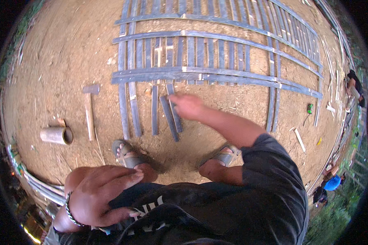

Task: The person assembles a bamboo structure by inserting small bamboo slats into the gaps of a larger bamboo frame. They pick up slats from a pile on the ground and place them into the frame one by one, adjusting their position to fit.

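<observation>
My right hand (187, 107) reaches out over the ground, slightly blurred, its index finger stretched toward a short dark slat (176, 116). The other fingers look partly curled, and I see no grip on the slat; whether the fingertip touches it is unclear. Another short slat (169, 119) lies slanted beside it, and a third one (154, 110) lies to their left. Beyond them stretches a large flat lattice (151, 73) of dark blue-grey slats on the ground. My left hand (106, 190), a braided bracelet at its wrist, lies over my left knee with fingers extended and holds nothing.
On the left, a wooden-handled hammer or mallet (89, 114) lies near a cut hollow tube (55, 135). A green tape measure (310, 108) and a pale strip (299, 140) are on the right. Two people (333, 182) (354, 87) are at the right rim. My sandalled feet (129, 153) stand before the lattice.
</observation>
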Available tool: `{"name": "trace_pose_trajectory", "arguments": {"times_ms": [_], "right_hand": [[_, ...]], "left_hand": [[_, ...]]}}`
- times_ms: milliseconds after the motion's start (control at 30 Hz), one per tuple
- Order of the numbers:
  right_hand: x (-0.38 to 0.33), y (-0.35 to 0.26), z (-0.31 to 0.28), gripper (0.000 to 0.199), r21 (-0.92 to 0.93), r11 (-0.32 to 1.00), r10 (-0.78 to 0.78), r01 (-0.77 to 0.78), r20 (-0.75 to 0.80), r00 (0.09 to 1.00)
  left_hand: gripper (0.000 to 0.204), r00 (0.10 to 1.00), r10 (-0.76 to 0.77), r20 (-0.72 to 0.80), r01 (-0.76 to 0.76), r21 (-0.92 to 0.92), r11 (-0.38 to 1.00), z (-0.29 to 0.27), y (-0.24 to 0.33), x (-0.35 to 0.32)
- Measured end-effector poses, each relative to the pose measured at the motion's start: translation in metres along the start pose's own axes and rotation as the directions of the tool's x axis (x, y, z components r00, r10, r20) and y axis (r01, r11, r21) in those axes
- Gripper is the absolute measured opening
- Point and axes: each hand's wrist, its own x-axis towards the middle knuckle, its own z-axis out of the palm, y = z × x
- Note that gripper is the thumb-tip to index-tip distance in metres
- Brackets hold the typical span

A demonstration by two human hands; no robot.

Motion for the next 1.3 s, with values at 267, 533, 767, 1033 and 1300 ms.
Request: {"name": "trace_pose_trajectory", "arguments": {"times_ms": [267, 533, 767, 1033, 1300], "right_hand": [[-0.018, -0.015, 0.024, 0.043, 0.126, 0.985, 0.126, -0.12, -0.045, 0.991], [-0.031, -0.013, 0.005, 0.05, 0.138, 0.977, 0.165, -0.165, 0.015, 0.986], [-0.092, 0.055, -0.033, 0.06, 0.261, 0.958, 0.146, -0.115, -0.105, 0.984], [-0.162, 0.222, -0.117, 0.041, 0.219, 0.814, 0.572, -0.539, -0.468, 0.674], [-0.107, 0.275, -0.139, 0.043, 0.233, 0.727, 0.649, -0.646, -0.541, 0.535]], "left_hand": [[0.071, 0.996, -0.079, -0.044, 0.077, -0.037, 0.996, 0.008, 0.003, -0.011], [0.071, 0.984, -0.172, -0.049, 0.173, 0.019, 0.985, 0.008, 0.014, 0.001], [0.07, 0.98, -0.19, -0.051, 0.193, 0.058, 0.979, 0.012, 0.015, 0.018], [0.071, 0.973, -0.23, -0.02, 0.23, 0.011, 0.973, 0.013, 0.022, 0.033], [0.073, 0.963, -0.264, 0.06, 0.265, -0.01, 0.964, 0.015, 0.028, 0.05]]}}
